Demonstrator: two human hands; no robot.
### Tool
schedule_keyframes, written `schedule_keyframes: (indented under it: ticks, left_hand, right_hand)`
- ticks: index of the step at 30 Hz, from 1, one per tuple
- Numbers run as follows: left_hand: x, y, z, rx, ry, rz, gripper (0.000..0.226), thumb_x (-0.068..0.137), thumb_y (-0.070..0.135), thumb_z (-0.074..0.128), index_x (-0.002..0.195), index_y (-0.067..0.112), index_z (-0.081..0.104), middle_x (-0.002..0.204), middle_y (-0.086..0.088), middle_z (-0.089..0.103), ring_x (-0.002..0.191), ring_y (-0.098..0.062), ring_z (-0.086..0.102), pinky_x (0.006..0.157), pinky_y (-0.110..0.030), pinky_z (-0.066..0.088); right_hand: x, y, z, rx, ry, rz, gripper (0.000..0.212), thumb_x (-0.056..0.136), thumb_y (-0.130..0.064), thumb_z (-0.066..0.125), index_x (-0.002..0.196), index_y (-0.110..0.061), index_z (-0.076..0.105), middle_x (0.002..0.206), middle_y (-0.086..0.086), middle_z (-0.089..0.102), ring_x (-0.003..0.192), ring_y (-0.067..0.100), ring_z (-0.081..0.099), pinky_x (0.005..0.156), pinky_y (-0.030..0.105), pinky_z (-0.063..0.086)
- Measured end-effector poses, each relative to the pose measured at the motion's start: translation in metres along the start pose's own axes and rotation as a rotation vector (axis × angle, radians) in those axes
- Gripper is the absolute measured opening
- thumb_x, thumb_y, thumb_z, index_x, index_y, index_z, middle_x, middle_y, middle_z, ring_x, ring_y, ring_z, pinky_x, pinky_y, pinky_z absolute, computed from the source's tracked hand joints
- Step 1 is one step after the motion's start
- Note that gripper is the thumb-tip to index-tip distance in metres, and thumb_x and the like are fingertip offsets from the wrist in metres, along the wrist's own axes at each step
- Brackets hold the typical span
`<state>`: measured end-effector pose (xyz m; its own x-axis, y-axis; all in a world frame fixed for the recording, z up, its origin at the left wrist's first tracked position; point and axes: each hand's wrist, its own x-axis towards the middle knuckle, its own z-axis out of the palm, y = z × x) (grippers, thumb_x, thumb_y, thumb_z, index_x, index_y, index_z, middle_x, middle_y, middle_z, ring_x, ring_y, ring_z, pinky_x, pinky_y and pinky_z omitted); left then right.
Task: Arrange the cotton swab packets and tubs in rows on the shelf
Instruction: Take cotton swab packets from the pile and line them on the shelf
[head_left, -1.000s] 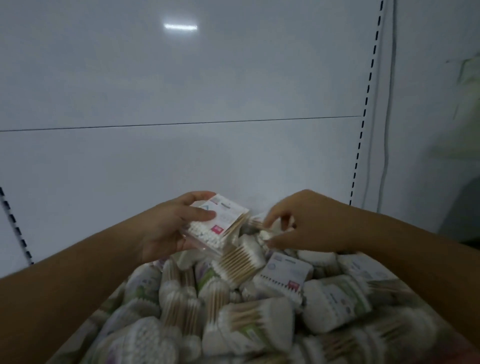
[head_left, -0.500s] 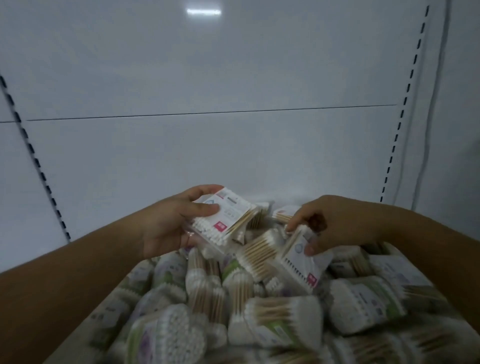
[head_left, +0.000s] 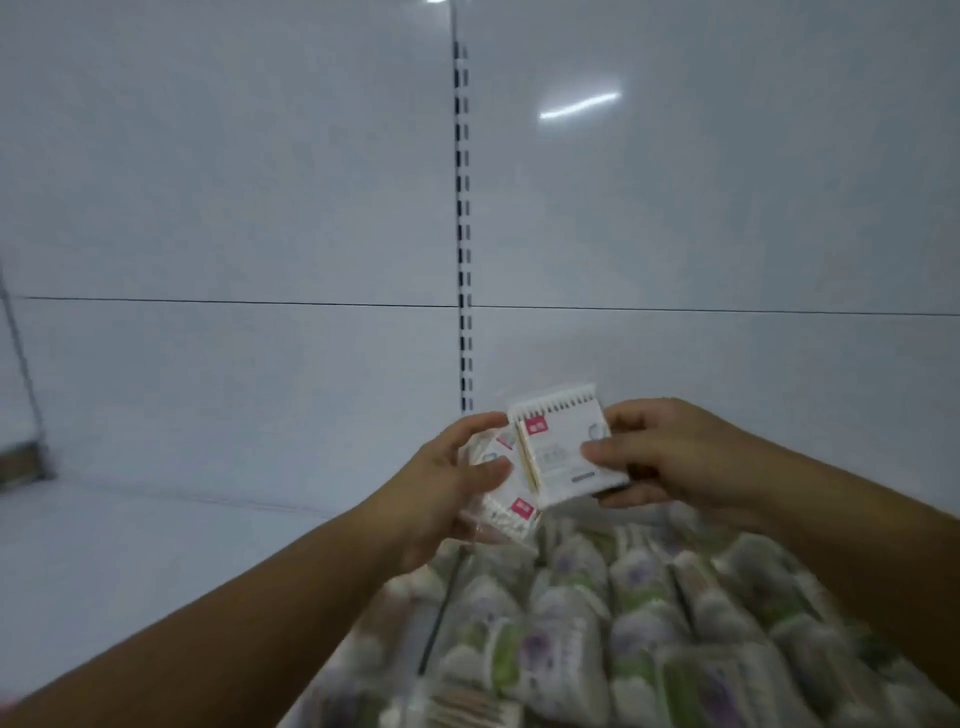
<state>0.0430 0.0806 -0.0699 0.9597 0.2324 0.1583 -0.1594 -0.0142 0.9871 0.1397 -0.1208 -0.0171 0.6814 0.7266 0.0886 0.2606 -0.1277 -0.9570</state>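
My left hand (head_left: 447, 493) grips a flat clear packet of cotton swabs (head_left: 511, 512) with pink labels. My right hand (head_left: 660, 457) holds a second swab packet (head_left: 558, 447), white with a pink corner label, upright and pressed against the first one. Both packets hang in the air above the far left corner of a heap of swab tubs and packets (head_left: 597, 623) with green and purple labels. The white shelf board (head_left: 145, 545) lies to the left of the heap.
The white back panel (head_left: 234, 208) rises behind the shelf, with a slotted upright strip (head_left: 462, 234) at its middle. A dark object (head_left: 21, 462) sits at the far left edge. The heap fills the lower right of the view.
My right hand lifted a packet out of the heap and brought it up against the one in my left hand. My view swung to the left, so the bare shelf board now shows.
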Motion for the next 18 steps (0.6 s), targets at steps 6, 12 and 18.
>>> schedule_keyframes:
  ticks: [6,12,18]
  left_hand:
    - [-0.106,-0.006,-0.155,0.008,0.217,0.047,0.026,0.094,0.014,0.057,0.109,0.034,0.065,0.106,-0.006,0.071,0.086,-0.026,0.072,0.064,-0.034,0.055]
    - [-0.199,-0.012,-0.267,-0.113,0.464,0.018,0.030,0.086,0.030,0.064,0.114,0.019,0.065,0.099,-0.011,0.072,0.078,-0.025,0.070,0.054,-0.027,0.052]
    - [-0.254,-0.021,-0.355,-0.161,0.627,-0.030,0.033,0.083,0.009,0.069,0.115,0.016,0.064,0.104,-0.014,0.072,0.087,-0.033,0.071,0.066,-0.038,0.058]
  right_hand:
    - [0.065,-0.023,0.187,-0.126,-0.188,-0.058,0.019,0.079,-0.017,0.076,0.095,-0.009,0.070,0.090,0.012,0.074,0.060,0.009,0.062,0.053,0.019,0.048]
    - [0.101,-0.039,0.341,-0.061,-0.378,-0.100,0.026,0.076,-0.018,0.078,0.099,-0.012,0.069,0.082,0.003,0.074,0.065,0.010,0.067,0.057,0.021,0.053]
    - [0.132,-0.053,0.452,-0.158,-0.515,-0.180,0.025,0.082,-0.031,0.072,0.103,-0.020,0.063,0.085,-0.001,0.075,0.073,0.013,0.071,0.058,0.021,0.052]
